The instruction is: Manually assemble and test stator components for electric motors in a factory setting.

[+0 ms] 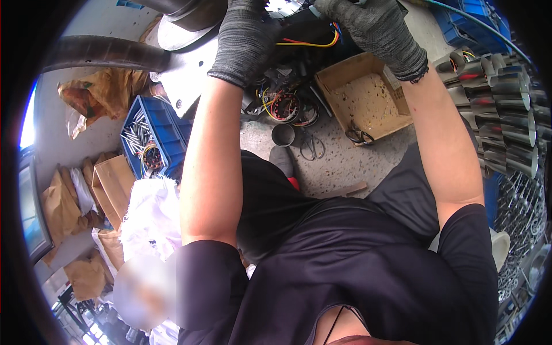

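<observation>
Both my arms reach toward the top edge, each hand in a grey knit glove. My left hand (246, 43) is beside a shiny toothed metal part (284, 7) at the top edge. Its fingers are cut off by the frame, so their grip is hidden. My right hand (376, 34) is on the other side of that part, fingers curled inward around something I cannot make out. Yellow and red wires (313, 44) hang in a loop between the hands. Left of my left hand rises a thick dark machine column on a pale metal plate (187, 86).
A worn cardboard box (374, 129) and scissors (311, 148) lie on the floor, near wired copper coil rings (286, 107). A blue crate (138, 164) of metal pins stands left. Stacked metal cylinders (506, 115) fill the right; blue bins (468, 23) stand beyond.
</observation>
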